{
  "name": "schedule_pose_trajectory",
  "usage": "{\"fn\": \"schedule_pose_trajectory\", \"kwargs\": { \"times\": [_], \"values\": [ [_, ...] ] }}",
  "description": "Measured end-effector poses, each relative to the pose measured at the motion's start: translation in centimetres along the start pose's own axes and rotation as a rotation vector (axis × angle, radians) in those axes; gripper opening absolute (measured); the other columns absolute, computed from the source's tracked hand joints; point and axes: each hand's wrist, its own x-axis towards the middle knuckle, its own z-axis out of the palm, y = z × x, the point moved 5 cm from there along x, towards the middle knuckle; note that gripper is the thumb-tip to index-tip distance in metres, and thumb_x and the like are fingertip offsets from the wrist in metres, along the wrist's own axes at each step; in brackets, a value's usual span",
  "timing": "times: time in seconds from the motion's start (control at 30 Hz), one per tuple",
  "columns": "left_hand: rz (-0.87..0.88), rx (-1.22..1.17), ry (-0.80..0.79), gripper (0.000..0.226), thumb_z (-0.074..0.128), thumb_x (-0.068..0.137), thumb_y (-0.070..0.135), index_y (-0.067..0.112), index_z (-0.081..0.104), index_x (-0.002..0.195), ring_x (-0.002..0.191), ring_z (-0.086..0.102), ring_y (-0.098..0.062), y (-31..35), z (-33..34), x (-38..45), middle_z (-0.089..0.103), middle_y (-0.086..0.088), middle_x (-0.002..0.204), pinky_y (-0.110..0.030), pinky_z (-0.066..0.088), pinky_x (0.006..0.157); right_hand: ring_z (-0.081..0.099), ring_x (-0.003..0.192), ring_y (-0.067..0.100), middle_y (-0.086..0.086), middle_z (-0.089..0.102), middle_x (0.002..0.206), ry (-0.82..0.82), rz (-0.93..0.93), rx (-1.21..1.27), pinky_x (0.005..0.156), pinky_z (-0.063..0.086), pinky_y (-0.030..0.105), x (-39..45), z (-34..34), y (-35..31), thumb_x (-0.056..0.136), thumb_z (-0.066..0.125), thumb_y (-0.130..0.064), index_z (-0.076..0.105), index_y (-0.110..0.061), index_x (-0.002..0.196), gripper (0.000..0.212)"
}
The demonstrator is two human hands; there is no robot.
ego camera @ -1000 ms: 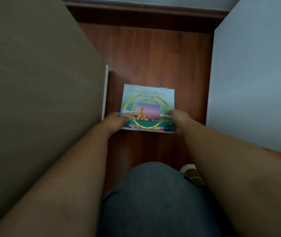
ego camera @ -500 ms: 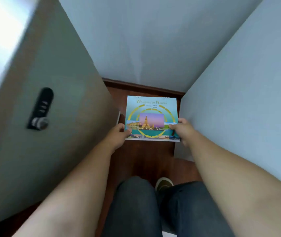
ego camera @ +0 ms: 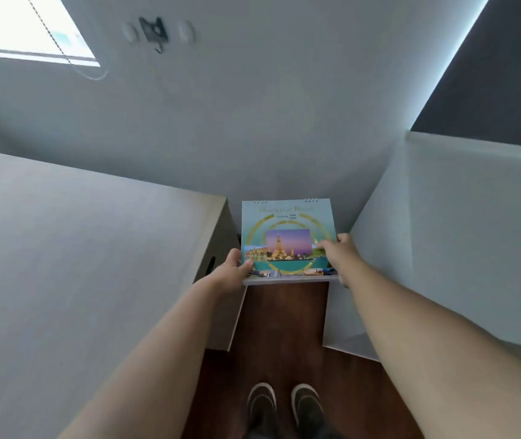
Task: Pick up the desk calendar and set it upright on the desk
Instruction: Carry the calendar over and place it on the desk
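Raised from the floor (ego camera: 281, 331) since the earlier frames, the desk calendar (ego camera: 287, 239) is now held in the air at about the level of the worktop (ego camera: 78, 248), in the gap between that worktop on its left and a pale cabinet (ego camera: 443, 248) on its right. The view has lifted too, so that the wall and a window (ego camera: 24, 26) above the calendar now show, and two shoes (ego camera: 284, 407) stand on the floor below it.

Left hand (ego camera: 232, 270) grasps the calendar's lower left corner, thumb on the cover; right hand (ego camera: 338, 251) grasps its right edge near the lower corner. Both are closed on it, and the cover faces the camera, tilted back.

Step in hand, as judged: carrying the calendar over to the worktop. Doing it well probably means clearing the worktop's edge, spreading the folded base into its tent shape, and setting the bottom edges down flat before letting go.

Calendar: a flat, rectangular, glossy card cover in teal with a gold ring and a temple photograph, wire-bound along the top edge, with a thicker pale base. Worktop: smooth, matt, grey-beige, square-cornered. Floor: dark reddish wood-grain boards.
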Motion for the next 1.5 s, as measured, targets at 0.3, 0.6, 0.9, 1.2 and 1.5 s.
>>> {"fn": "schedule_pose_trajectory", "kwargs": {
  "times": [0.3,0.6,0.9,1.2,1.5],
  "values": [
    [0.100,-0.368,0.459,0.004,0.051,0.096,0.014,0.012,0.054,0.097,0.067,0.060,-0.008,0.7,-9.7,-11.6,0.062,-0.006,0.082,-0.018,0.043,0.058,0.059,0.081,0.016,0.013,0.058,0.116,-0.346,-0.280,-0.016,0.053,0.043,0.019,-8.5,7.5,-10.1,0.083,0.066,-0.002,0.038,-0.004,0.132,0.057],
    [-0.028,-0.876,1.061,0.029,0.055,0.091,0.026,0.006,0.055,0.113,0.077,0.061,-0.016,-11.9,-19.0,-27.1,0.065,-0.010,0.103,-0.027,0.047,0.058,0.068,0.086,0.026,0.010,0.060,0.110,-0.885,-0.441,-0.351,0.062,0.058,0.036,-23.7,25.5,-10.5,0.081,0.066,-0.007,0.030,-0.027,0.122,0.057],
    [-0.127,-0.972,1.301,0.046,0.038,0.082,0.060,0.021,0.059,0.097,0.104,0.063,-0.033,-25.2,-24.7,-42.2,0.066,-0.017,0.112,-0.049,0.051,0.093,0.062,0.089,0.028,0.018,0.068,0.106,-1.126,-0.499,-0.596,0.075,0.048,0.037,-38.2,41.5,-6.9,0.090,0.055,-0.011,0.056,-0.002,0.114,0.026],
    [-0.294,-0.907,1.365,0.049,0.033,0.094,0.051,0.012,0.053,0.115,0.108,0.054,-0.033,-34.4,-28.7,-46.6,0.059,-0.015,0.117,-0.036,0.039,0.086,0.050,0.064,0.012,0.004,0.054,0.081,-1.152,-0.523,-0.637,0.045,0.037,0.022,-45.4,50.5,-3.5,0.091,0.050,-0.006,0.047,-0.009,0.114,0.023],
    [-0.446,-0.979,1.298,0.081,0.017,0.075,0.076,0.026,0.054,0.127,0.116,0.056,-0.029,-41.7,-30.6,-43.7,0.058,-0.004,0.128,-0.043,0.036,0.107,0.045,0.065,0.011,0.006,0.051,0.091,-1.165,-0.521,-0.728,0.049,0.032,0.024,-44.5,56.9,-0.8,0.090,0.045,-0.001,0.043,-0.007,0.127,0.037]
  ]
}}
